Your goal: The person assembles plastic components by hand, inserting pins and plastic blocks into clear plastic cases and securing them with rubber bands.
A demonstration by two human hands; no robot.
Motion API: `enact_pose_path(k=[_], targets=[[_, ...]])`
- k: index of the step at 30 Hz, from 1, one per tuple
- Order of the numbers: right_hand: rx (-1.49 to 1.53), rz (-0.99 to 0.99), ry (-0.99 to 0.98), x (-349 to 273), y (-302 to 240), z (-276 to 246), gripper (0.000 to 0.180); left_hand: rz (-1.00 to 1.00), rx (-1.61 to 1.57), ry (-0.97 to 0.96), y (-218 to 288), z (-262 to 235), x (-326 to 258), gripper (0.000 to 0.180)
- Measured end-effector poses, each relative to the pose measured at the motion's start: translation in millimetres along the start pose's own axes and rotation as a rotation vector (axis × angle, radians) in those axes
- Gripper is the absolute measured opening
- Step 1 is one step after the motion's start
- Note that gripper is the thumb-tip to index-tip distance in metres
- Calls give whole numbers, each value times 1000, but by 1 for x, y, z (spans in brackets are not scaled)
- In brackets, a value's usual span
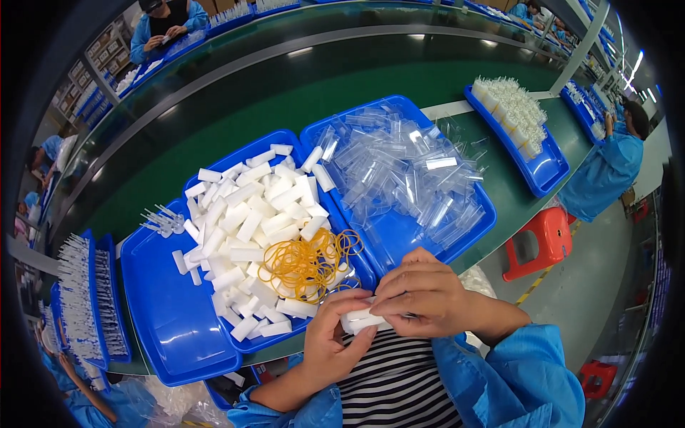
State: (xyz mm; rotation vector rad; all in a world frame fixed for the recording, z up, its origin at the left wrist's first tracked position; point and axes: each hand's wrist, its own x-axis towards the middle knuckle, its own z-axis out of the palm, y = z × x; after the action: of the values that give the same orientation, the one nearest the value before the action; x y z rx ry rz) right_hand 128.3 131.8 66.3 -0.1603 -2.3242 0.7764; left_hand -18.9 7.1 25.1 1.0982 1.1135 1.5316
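Observation:
Close to my body, at the lower middle, both hands meet over a white block (362, 322) that looks like foam. My left hand (330, 346) is closed around its left side, thumb along the near edge. From above and the right, my right hand (422, 294) pinches the same block; its fingertips hide part of it. Just beyond lies a tangle of yellow rubber bands (303, 267) on a heap of white foam blocks (250, 207) in a blue tray. Clear plastic sleeves (399, 167) fill much of the blue tray to its right.
At the left a blue tray (175, 346) has a few small clear-white parts (163, 221) at its far edge. A tray of packed white pieces (510, 114) stands at the far right. Red stools (546, 239) and a seated co-worker (606, 171) are on the right; a green conveyor (300, 85) runs behind.

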Motion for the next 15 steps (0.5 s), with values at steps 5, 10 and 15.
enact_pose_path(k=[5, 10, 15], targets=[[15, -6, -112, 20, 12, -12, 27, 112, 126, 38, -1, -9, -2, 35], [-570, -41, -135, 50, 52, -16, 23, 51, 24, 161, -1, -12, -6, 26], [-691, -52, -302, 58, 73, -5, 17, 120, 28, 129, -5, -10, -6, 23]])
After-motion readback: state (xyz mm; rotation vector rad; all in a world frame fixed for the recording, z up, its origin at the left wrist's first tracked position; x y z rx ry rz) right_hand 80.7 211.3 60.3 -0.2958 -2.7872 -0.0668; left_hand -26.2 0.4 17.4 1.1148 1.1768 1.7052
